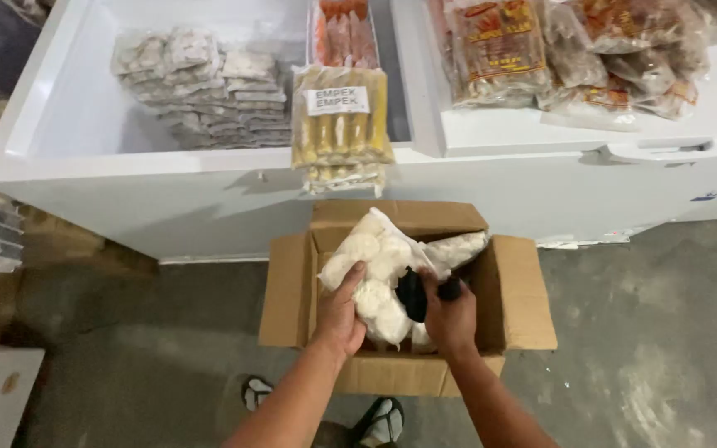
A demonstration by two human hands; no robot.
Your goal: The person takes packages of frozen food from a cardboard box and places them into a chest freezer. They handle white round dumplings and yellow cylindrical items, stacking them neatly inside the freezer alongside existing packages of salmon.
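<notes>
The left hand (340, 315) is closed on the clear plastic bag of round white dough-like pieces (375, 270), its fingers curled over the bag's lower left side; the right hand (450, 317) is clamped on a small black object (415, 294) pressed against the same bag. The bag is held just above the open brown cardboard box (512, 290), which stands on the grey concrete floor (649, 332) before the white chest freezer (168, 199). The bag is best supported from beneath, since it looks soft, lumpy and slippery. A second white bag (458, 247) lies inside the box.
</notes>
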